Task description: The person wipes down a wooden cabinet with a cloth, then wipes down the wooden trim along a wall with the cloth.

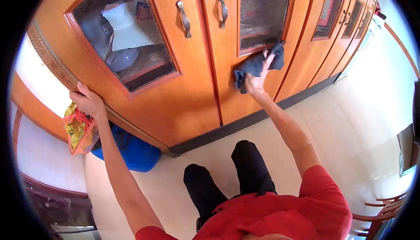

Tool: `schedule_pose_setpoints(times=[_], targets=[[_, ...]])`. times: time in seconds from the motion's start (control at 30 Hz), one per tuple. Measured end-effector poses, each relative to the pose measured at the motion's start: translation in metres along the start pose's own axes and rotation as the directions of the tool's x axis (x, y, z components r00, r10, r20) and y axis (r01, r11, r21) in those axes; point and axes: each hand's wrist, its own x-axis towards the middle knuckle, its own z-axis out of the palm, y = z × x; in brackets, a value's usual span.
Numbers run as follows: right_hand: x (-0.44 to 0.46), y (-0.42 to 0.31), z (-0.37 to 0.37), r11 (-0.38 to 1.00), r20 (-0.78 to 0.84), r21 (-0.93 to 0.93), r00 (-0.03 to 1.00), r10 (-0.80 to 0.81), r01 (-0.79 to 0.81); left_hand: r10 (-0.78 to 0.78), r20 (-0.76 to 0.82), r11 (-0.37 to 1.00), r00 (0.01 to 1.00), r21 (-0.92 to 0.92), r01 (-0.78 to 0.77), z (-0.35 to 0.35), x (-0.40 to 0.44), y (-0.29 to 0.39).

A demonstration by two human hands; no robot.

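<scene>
A dark grey cloth (253, 67) is bunched under my right hand (259, 77), which presses it against a wooden cabinet door (238, 93) just below its glass pane (264, 10). The fingers close over the cloth, and one end of it sticks out past them on the upper right. My left hand (89, 100) grips the carved wooden edge (54, 60) at the cabinet's left side, its fingers curled around it. Between the hands is another cabinet door (166, 104), with papers and a pale bowl-like item behind its glass. Metal handles (184, 19) are fixed on both doors.
Beneath my left hand is an orange plastic basket (85, 137) with yellow and red contents. A blue tub-like container (133, 150) sits on the floor against the cabinet's corner. More cabinet doors (334, 30) run off to the right. A wooden chair (383, 213) stands at the lower right.
</scene>
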Motion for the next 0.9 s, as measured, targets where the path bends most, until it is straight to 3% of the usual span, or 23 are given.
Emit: schedule_pose_setpoints(times=[0.03, 0.1, 0.17, 0.2, 0.23, 0.3, 0.33, 0.37, 0.5, 0.63, 0.67, 0.73, 0.8, 0.83, 0.9], targets=[[-0.001, -0.018, 0.006, 0.941, 0.066, -0.332, 0.994, 0.085, -0.059, 0.000, 0.005, 1.000, 1.000, 0.010, 0.000, 0.000, 0.001, -0.002], [0.001, -0.039, 0.011, 0.999, -0.038, -0.020, 0.999, 0.037, -0.038, -0.021, 0.020, 1.000, 1.000, 0.019, 0.021, 0.000, 0.001, -0.006], [0.005, -0.048, 0.011, 0.896, 0.288, -0.283, 0.921, -0.260, 0.342, -0.044, 0.032, 0.999, 0.999, 0.005, 0.044, 0.000, 0.001, -0.007], [0.005, -0.062, 0.019, 0.711, 0.468, -0.506, 0.848, -0.248, 0.488, -0.035, 0.033, 0.999, 0.999, 0.015, 0.035, 0.001, 0.001, -0.008], [0.003, -0.075, 0.022, 0.823, 0.422, -0.274, 0.831, -0.363, 0.498, -0.025, 0.033, 0.999, 0.999, 0.025, 0.024, 0.001, 0.001, -0.008], [0.007, -0.089, 0.037, 0.721, 0.428, -0.202, 0.722, -0.544, 0.663, -0.006, 0.029, 0.999, 1.000, 0.040, 0.005, 0.001, 0.003, -0.009], [0.014, -0.093, 0.042, 0.635, 0.480, -0.269, 0.672, -0.564, 0.724, 0.008, 0.031, 0.999, 0.999, 0.053, -0.010, 0.001, 0.003, -0.011], [0.027, -0.105, 0.042, 0.633, 0.441, -0.176, 0.635, -0.634, 0.754, 0.005, 0.031, 0.998, 1.000, 0.068, -0.007, -0.001, 0.002, -0.011], [0.066, -0.145, 0.041, 0.608, 0.379, -0.156, 0.615, -0.691, 0.779, -0.032, 0.016, 0.999, 0.999, -0.004, 0.032, 0.000, 0.000, -0.003], [0.036, -0.125, 0.047, 0.598, 0.419, -0.201, 0.620, -0.664, 0.776, 0.020, 0.008, 1.000, 1.000, 0.011, -0.020, 0.000, 0.002, -0.009], [0.026, -0.120, 0.040, 0.604, 0.558, -0.147, 0.570, -0.603, 0.783, 0.019, 0.012, 1.000, 1.000, -0.015, -0.019, 0.000, 0.002, -0.008], [-0.009, -0.083, 0.045, 0.523, 0.631, -0.017, 0.415, -0.655, 0.852, 0.027, 0.018, 0.999, 0.999, -0.037, -0.026, 0.000, 0.002, -0.008], [-0.029, -0.078, 0.041, 0.510, 0.742, -0.047, 0.372, -0.558, 0.859, 0.028, 0.009, 1.000, 1.000, -0.015, -0.028, 0.000, -0.001, -0.003], [-0.033, -0.078, 0.039, 0.427, 0.767, -0.077, 0.327, -0.553, 0.901, 0.036, 0.010, 0.999, 0.999, 0.000, -0.036, -0.001, 0.001, -0.002], [-0.024, -0.090, 0.039, 0.435, 0.817, -0.046, 0.285, -0.502, 0.899, 0.092, -0.017, 0.995, 0.996, 0.047, -0.091, 0.001, 0.002, -0.011]])
